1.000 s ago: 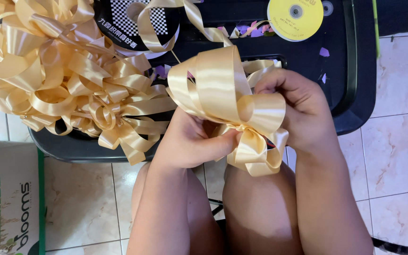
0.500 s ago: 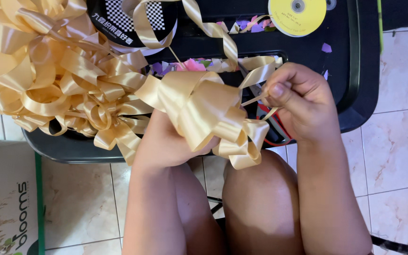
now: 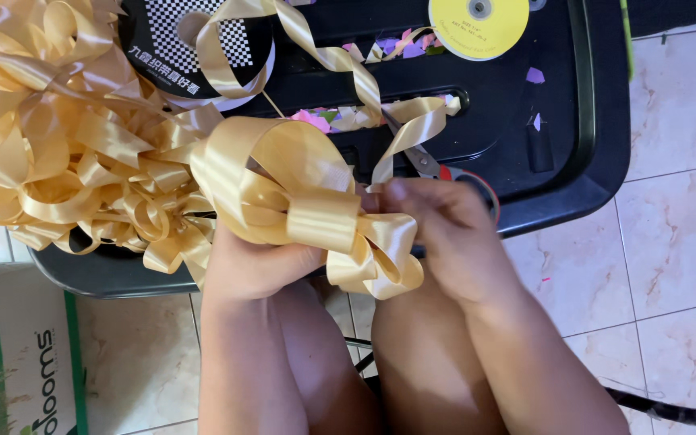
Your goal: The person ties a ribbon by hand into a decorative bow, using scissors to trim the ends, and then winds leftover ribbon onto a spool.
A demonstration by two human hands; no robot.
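gold satin ribbon bow [image 3: 300, 197], looped, held above knees.

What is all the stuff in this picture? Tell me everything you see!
ribbon bow: one, gold, held in both hands over the lap
finished bows: a heap, too tangled to count, gold, left side of the tray
tray: one, black, in front of the knees
ribbon spool: one, yellow, top of the tray
checkered spool: one, black and white, top left of the tray
scissors: one pair, red handles, on the tray behind the right hand
paper scraps: several, pink and purple, on the tray
box: one, white and green, on the floor at bottom left
floor: pale tiles
left hand: under the bow, gripping it
right hand: fingers pinching the bow's middle
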